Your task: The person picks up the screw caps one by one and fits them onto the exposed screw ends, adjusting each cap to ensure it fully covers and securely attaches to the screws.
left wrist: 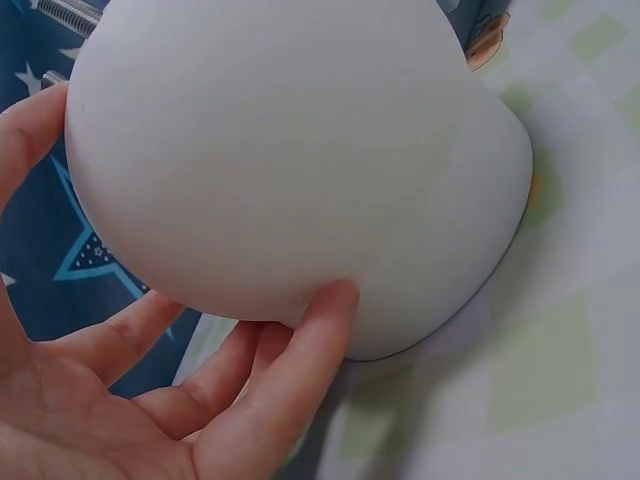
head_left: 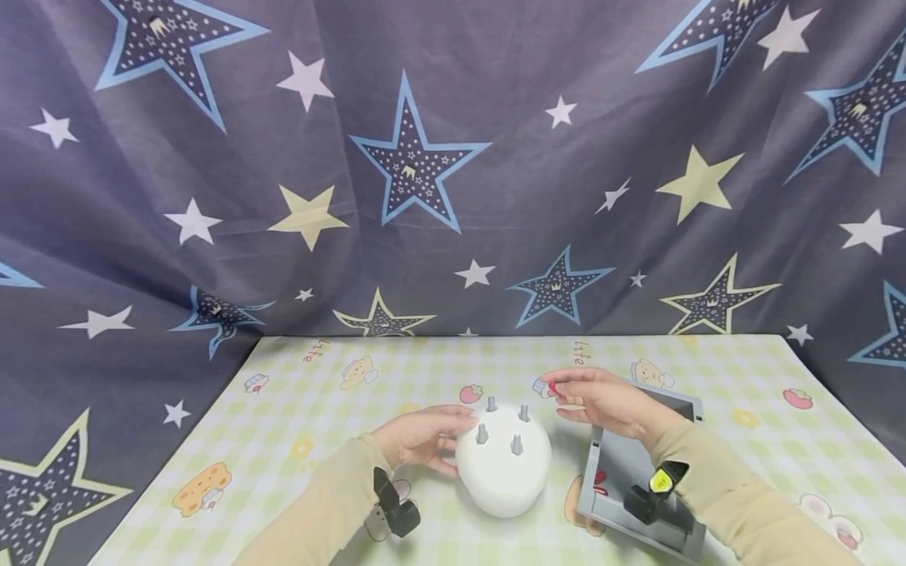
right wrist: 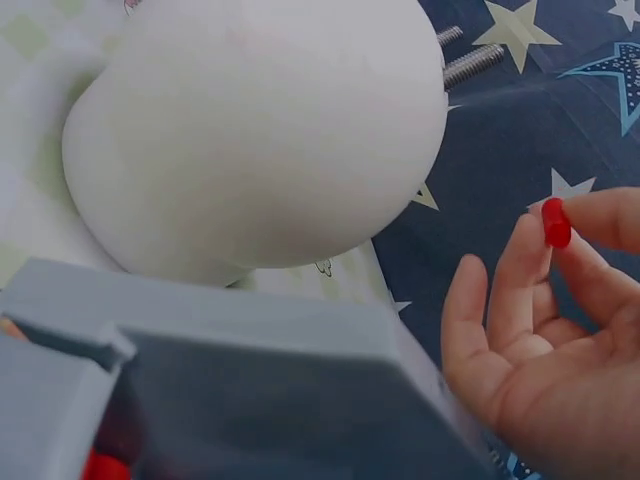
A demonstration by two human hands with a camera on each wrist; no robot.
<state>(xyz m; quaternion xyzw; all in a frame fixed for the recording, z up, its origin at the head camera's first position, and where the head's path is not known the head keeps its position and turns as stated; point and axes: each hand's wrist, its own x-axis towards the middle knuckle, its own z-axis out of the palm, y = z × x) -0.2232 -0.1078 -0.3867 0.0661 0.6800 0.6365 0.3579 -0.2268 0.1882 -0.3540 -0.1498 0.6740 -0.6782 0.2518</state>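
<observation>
A glossy white rounded body [head_left: 504,472] stands on the table, several threaded metal studs [head_left: 517,445] sticking up from its top. My left hand [head_left: 425,435] is at its left side, fingers loosely bent. In the left wrist view the fingertips [left wrist: 335,305] rest against the white surface. To the right of the studs, my right hand [head_left: 602,399] is raised apart from the white body. Its thumb and a finger pinch a small red cylindrical piece [right wrist: 556,223]; the other fingers are loosely curled.
A grey tray [head_left: 590,475] with raised walls lies under my right forearm, partly hidden by it. Red pieces [head_left: 600,483] are inside its left part. The checked tablecloth [head_left: 283,448] meets a star-patterned curtain [head_left: 453,259] at the back.
</observation>
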